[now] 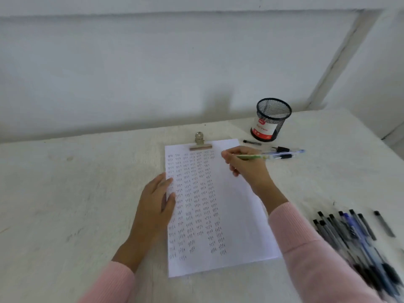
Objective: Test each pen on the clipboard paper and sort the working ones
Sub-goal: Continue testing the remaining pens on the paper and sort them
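A white sheet of paper (236,215), covered in columns of small test marks, lies under the metal clip (200,142) of a clipboard. My right hand (247,165) grips a green pen (253,157) near the sheet's top right corner, its tip hidden by my fingers. My left hand (156,202) rests flat on the paper's left edge. Two pens (284,152) and a black pen cap (251,142) lie just right of the clipboard. A black mesh pen cup (271,119) stands behind them. A pile of several pens (358,241) lies at the right.
The white table (76,193) runs back to a white wall (153,62). Its right edge slants past the pen cup. A single dark pen (384,224) lies apart, right of the pile.
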